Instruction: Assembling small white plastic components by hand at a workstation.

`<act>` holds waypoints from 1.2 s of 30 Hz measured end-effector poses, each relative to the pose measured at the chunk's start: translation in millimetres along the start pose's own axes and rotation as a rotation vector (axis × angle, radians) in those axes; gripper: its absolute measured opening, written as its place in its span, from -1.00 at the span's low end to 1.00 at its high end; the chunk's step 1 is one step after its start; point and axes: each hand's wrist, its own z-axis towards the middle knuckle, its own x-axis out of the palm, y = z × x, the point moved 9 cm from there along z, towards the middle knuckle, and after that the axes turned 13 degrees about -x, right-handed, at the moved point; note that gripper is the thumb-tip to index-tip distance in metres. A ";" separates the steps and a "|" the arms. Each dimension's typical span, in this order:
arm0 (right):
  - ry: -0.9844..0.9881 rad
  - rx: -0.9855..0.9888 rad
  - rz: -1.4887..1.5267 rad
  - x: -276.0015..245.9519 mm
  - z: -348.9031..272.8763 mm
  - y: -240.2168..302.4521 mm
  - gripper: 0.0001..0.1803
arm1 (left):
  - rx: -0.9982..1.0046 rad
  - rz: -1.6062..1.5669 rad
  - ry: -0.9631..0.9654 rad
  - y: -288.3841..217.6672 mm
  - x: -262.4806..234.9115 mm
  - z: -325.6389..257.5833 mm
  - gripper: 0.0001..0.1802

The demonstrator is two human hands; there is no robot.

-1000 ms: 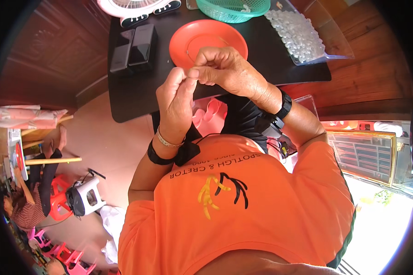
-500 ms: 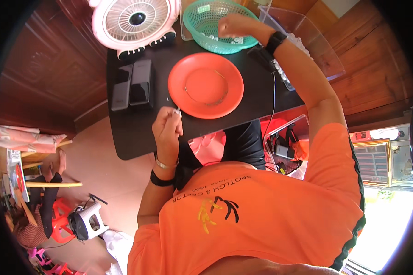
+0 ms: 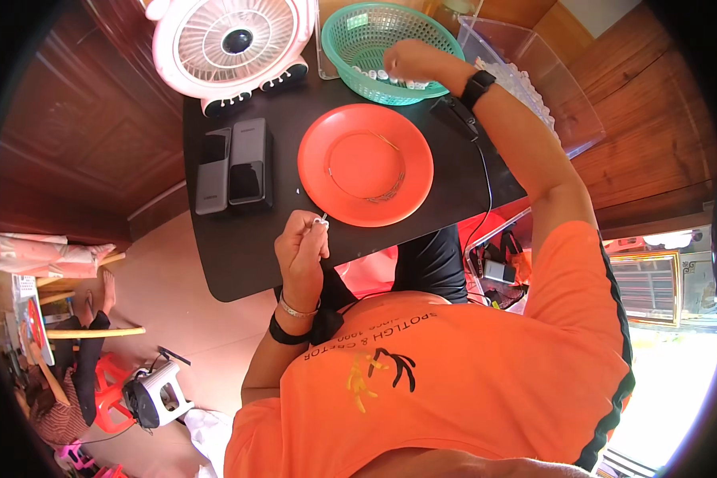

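My left hand (image 3: 303, 248) is closed in a pinch on a small white piece (image 3: 321, 222), just in front of the plate's near left edge. The kind of piece is too small to tell. My right hand (image 3: 424, 62) is over the near right part of a green mesh basket (image 3: 348, 72), its fingers curled down. Its fingertips are hidden, so what they hold does not show. Several small white pieces (image 3: 383, 75) lie in the basket beside it. An orange plate (image 3: 315, 163) holds thin, wire-like pieces (image 3: 386, 190).
A pink fan (image 3: 237, 41) stands at the back left of the black table (image 3: 239, 255). Two dark grey boxy devices (image 3: 248, 162) lie left of the plate. At the right are a clear bin (image 3: 562, 88) and a black cable (image 3: 487, 179). Another person's leg shows far left.
The view has shifted slightly, so the table things appear lower. My right hand remains over the basket, and my left hand keeps its pinch near the plate.
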 end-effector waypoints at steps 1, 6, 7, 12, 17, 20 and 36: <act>-0.150 0.018 0.084 -15.0 -8.6 -7.3 -0.85 | 0.004 0.001 0.009 0.9 1.1 0.7 -0.86; -0.502 0.045 0.757 -62.1 -65.5 30.9 -0.81 | 0.007 -0.006 0.026 2.9 1.8 -1.4 -0.85; -0.548 -0.008 0.907 -66.9 -73.6 50.7 -0.79 | 0.016 0.008 0.006 2.9 -1.1 -2.7 -0.85; -0.627 -0.169 1.286 -59.9 -127.1 126.5 -0.80 | 0.033 0.062 0.019 -6.6 9.5 -3.5 -0.83; -0.633 -0.220 1.465 -31.3 -151.9 176.5 -0.81 | 0.124 0.116 0.139 -48.2 55.4 -29.8 -0.83; -0.667 -0.251 1.540 -18.4 -161.2 194.4 -0.81 | 0.138 -0.058 0.234 -55.7 74.8 -38.6 -0.82; -0.749 -0.388 1.375 -6.9 -173.9 218.0 -0.86 | 0.016 -0.234 0.404 -36.8 99.5 -47.9 -0.82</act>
